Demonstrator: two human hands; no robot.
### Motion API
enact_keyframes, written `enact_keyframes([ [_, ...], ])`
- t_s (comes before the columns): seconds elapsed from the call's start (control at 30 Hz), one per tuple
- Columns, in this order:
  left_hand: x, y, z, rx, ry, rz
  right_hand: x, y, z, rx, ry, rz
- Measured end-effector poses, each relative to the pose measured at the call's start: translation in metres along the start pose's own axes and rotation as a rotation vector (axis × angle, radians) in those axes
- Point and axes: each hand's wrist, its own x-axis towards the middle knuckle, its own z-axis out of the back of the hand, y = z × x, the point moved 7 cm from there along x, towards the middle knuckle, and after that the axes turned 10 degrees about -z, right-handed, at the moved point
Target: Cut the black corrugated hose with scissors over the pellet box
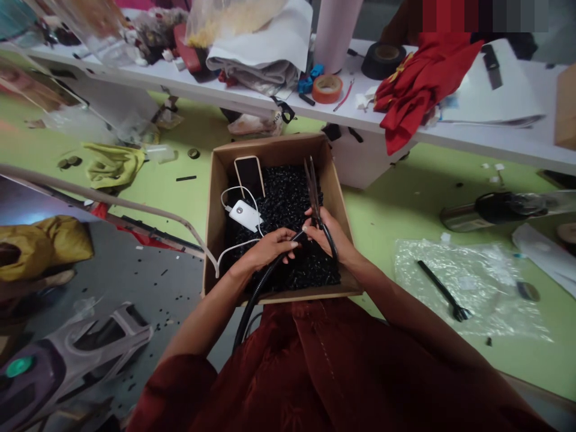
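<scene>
A cardboard box (279, 144) in front of me holds a heap of small black pieces (288, 186). Over the heap, my left hand (274, 247) is closed on a black tube (263, 285) that runs down past the box's near edge. My right hand (330, 237) has the black-handled scissors (312, 186), blades pointing away from me, and its fingertips are at the tube's end. Left of the heap lie a phone (249, 175) and a white device (244, 213) with a white cable.
Behind the box, a white shelf (360, 120) carries orange tape (327, 88), black tape (384, 59) and a red cloth (423, 81). Clear plastic (450, 264) and a flask (468, 213) lie right on the green table (382, 198); a yellow cloth (112, 165) lies left.
</scene>
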Motion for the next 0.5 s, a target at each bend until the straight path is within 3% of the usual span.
enact_keyframes([
  [0.2,-0.003,-0.005,-0.002,0.126,0.057,-0.042,0.012,-0.003,0.009,-0.040,0.008,-0.021],
  [0.33,-0.001,-0.004,0.009,0.160,-0.129,-0.085,0.019,-0.001,0.014,0.003,-0.002,-0.048],
  [0.43,-0.002,-0.014,0.018,0.442,-0.304,-0.192,0.021,-0.004,0.015,-0.024,-0.033,-0.056],
  [0.5,-0.002,-0.022,0.018,0.631,-0.336,-0.262,0.021,-0.007,0.014,-0.068,-0.049,-0.057],
])
